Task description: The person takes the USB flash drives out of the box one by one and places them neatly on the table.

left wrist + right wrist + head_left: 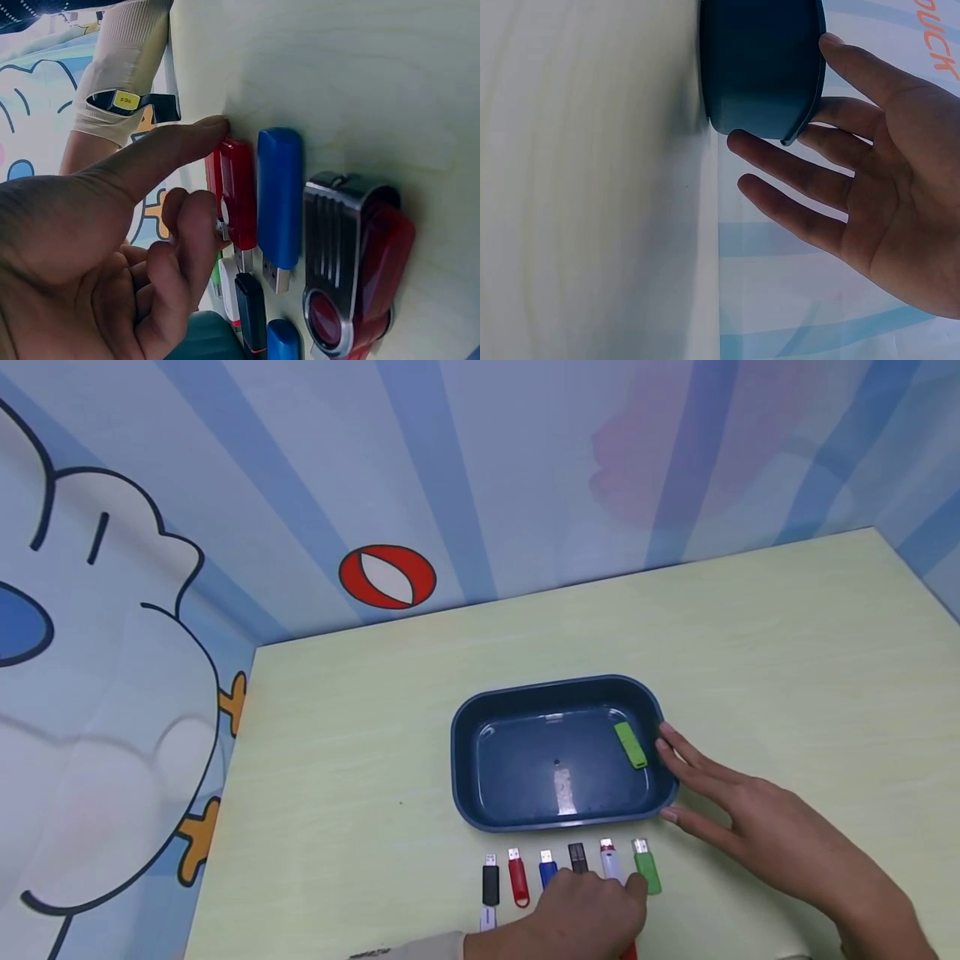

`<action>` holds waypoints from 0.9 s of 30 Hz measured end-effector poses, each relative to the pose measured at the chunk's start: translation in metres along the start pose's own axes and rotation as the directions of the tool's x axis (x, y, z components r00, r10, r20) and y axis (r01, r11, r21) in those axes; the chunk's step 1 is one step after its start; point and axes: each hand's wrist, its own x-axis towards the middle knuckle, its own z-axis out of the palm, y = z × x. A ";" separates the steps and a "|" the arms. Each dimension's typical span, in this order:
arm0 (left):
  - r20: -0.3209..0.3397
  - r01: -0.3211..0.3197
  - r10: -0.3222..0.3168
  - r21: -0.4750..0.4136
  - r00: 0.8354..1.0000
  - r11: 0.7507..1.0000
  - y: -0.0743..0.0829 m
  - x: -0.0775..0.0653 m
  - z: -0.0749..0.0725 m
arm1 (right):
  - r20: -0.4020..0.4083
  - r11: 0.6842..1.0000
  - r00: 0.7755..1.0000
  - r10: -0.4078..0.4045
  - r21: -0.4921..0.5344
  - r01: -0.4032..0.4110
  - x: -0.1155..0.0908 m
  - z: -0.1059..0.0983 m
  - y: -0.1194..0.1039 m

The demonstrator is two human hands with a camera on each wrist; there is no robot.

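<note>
In the head view, a dark blue tray (558,822) holds a green USB flash drive (630,745) near its right end. My right hand (780,831) touches the tray's right end with nearly straight, spread fingers. In the right wrist view its thumb meets the tray's rim (821,67). Just below the tray, my left hand (581,910) is over a row of USB drives. Close up, the thumb and curled fingers of that hand pinch a red USB flash drive (213,176) at its two ends; the fingers partly hide it. Another red drive (238,191) lies beside it.
Side by side in the row lie a black drive (491,885), a red drive with a loop (518,881), a blue one (547,867), a dark one (577,857), a white one (610,860) and a green one (648,870). A printed wall (525,485) borders the pale table (337,777).
</note>
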 end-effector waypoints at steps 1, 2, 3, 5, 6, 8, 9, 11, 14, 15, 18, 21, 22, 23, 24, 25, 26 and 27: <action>-0.005 0.001 -0.001 0.002 1.000 1.000 0.000 0.001 0.001 | 0.002 1.000 1.000 0.002 -0.001 -0.002 0.000 0.000 0.000; -0.004 0.003 -0.003 0.002 1.000 1.000 0.000 0.001 0.001 | 0.002 1.000 1.000 0.004 -0.001 -0.004 0.000 0.000 0.000; -0.003 0.006 -0.006 0.004 1.000 1.000 0.001 0.000 -0.001 | 0.004 1.000 1.000 0.005 -0.002 -0.005 0.000 0.000 0.000; 0.010 0.014 -0.014 -0.002 1.000 1.000 0.004 -0.004 -0.010 | 0.001 1.000 1.000 0.003 -0.006 -0.003 0.000 0.000 0.000; 0.023 0.022 -0.022 -0.006 1.000 1.000 0.007 -0.007 -0.016 | -0.001 1.000 1.000 0.002 -0.006 -0.002 0.000 -0.001 0.000; 0.045 0.036 -0.035 -0.017 0.998 0.999 0.013 -0.014 -0.030 | -0.004 1.000 1.000 0.001 0.000 -0.001 0.000 -0.001 0.000; 0.054 0.041 -0.040 -0.021 0.998 0.999 0.016 -0.018 -0.037 | -0.002 1.000 1.000 0.001 0.002 -0.001 0.001 0.000 0.000; 0.063 0.046 -0.045 -0.023 0.997 0.999 0.020 -0.023 -0.047 | 0.004 1.000 1.000 0.002 0.007 -0.002 0.001 0.001 0.001; 0.062 0.039 -0.039 -0.009 0.997 0.999 0.021 -0.027 -0.052 | 0.009 1.000 1.000 0.000 0.007 -0.001 0.000 0.001 0.002; 0.060 0.035 -0.035 -0.005 0.998 0.999 0.021 -0.027 -0.052 | 0.007 1.000 1.000 -0.001 0.006 0.001 0.000 0.001 0.002; 0.052 0.028 -0.029 0.014 0.998 1.000 0.021 -0.027 -0.052 | -0.001 1.000 1.000 -0.009 0.003 0.009 0.000 0.000 0.002; 0.056 0.032 -0.032 0.012 0.998 0.999 0.022 -0.028 -0.057 | -0.003 1.000 1.000 -0.009 0.007 0.009 0.000 0.000 0.003; 0.058 0.033 -0.033 0.008 0.998 0.999 0.022 -0.029 -0.058 | -0.002 1.000 1.000 -0.010 0.008 0.010 0.000 0.000 0.003; 0.058 0.033 -0.033 0.002 0.998 0.999 0.022 -0.029 -0.060 | -0.003 1.000 1.000 -0.011 0.010 0.011 0.000 0.000 0.003; 0.060 0.035 -0.034 -0.010 0.998 0.999 0.021 -0.029 -0.062 | -0.003 1.000 1.000 -0.012 0.010 0.012 0.000 0.000 0.003; 0.059 0.038 -0.037 -0.024 0.998 0.999 0.021 -0.029 -0.064 | -0.004 1.000 1.000 -0.014 0.011 0.014 0.000 0.000 0.002; 0.053 0.041 -0.039 -0.039 0.998 0.998 0.021 -0.030 -0.067 | -0.007 1.000 1.000 -0.017 0.009 0.017 0.000 0.000 0.002; 0.042 0.044 -0.042 -0.052 0.998 0.998 0.021 -0.030 -0.069 | -0.011 1.000 1.000 -0.020 0.009 0.020 0.000 0.000 0.002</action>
